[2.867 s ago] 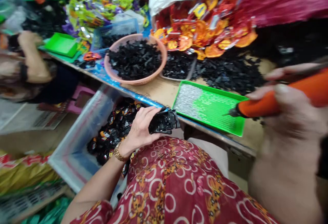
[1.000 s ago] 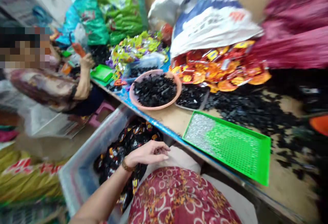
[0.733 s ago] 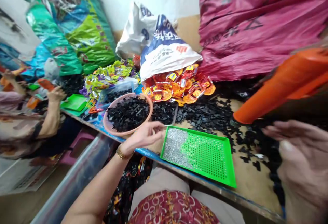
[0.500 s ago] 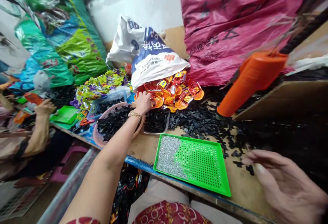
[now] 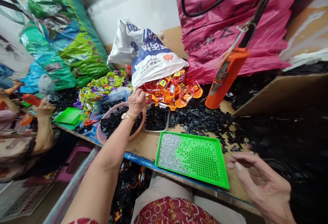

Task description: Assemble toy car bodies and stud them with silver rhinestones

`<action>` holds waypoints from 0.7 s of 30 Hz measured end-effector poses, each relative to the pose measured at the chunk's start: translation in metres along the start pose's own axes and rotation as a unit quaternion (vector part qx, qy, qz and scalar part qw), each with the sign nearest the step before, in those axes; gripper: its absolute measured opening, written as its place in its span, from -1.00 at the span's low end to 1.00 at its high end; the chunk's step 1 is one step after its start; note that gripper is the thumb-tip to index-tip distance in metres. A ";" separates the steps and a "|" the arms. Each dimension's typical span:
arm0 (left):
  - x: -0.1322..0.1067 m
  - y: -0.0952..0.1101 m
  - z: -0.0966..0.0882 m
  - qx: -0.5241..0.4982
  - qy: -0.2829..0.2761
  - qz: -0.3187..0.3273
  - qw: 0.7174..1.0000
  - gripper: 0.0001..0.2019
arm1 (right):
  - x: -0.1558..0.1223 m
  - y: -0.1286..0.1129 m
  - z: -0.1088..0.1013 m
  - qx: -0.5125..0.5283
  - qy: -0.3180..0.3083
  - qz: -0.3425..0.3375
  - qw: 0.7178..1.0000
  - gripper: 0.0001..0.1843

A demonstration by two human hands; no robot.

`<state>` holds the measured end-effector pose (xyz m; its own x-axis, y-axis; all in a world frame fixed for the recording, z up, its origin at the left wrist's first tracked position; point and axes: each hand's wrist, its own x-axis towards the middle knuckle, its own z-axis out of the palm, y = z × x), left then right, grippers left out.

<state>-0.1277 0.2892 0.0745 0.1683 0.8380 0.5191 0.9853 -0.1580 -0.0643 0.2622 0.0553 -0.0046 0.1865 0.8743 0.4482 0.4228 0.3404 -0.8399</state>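
My left hand (image 5: 136,101) reaches across the bench and closes on one of the orange-and-red packets (image 5: 171,91) spilling from a white sack (image 5: 151,60). Its wrist, with a gold watch, crosses a pink bowl (image 5: 100,135) of black plastic parts. My right hand (image 5: 258,181) hovers near the bench's front right, fingers loosely apart, holding nothing. An orange electric screwdriver (image 5: 225,79) hangs on its cord above the black parts, tip down, clear of both hands. A green perforated tray (image 5: 205,159) with a patch of small silver screws lies at the front edge between my hands.
Loose black parts (image 5: 202,120) cover the bench behind the tray. A big pink sack (image 5: 225,22) and green sacks (image 5: 79,53) stand at the back. Another person's hand (image 5: 44,109) works at the left by a smaller green tray (image 5: 68,115). A bin (image 5: 128,190) of packets sits below.
My left hand let go of the black piece over the bin, rose and reached to the orange packets. My right hand released the orange screwdriver, which now hangs by its cord.
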 end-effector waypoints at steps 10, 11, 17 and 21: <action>-0.101 0.075 -0.045 -0.306 0.277 0.178 0.893 -0.92 | 0.013 -0.053 0.080 0.121 -0.132 0.001 0.984 -0.59; -0.117 0.089 -0.048 -0.359 0.275 0.155 0.878 -0.92 | 0.016 -0.058 0.084 0.119 -0.145 -0.027 0.982 -0.51; -0.166 0.134 -0.053 -0.662 0.074 -0.055 0.744 -0.87 | 0.025 -0.072 0.069 -0.066 -0.253 -0.250 0.932 -0.06; -0.164 0.139 -0.054 -0.698 -0.141 -0.061 0.700 -0.70 | 0.017 -0.073 0.057 -0.106 -0.272 -0.269 0.918 -0.10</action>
<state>-0.0197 0.1017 0.0263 0.2779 0.9283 0.2472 0.0387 -0.2679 0.9627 0.1840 0.0647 0.0468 -0.5458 0.6630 0.5123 0.4984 0.7484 -0.4376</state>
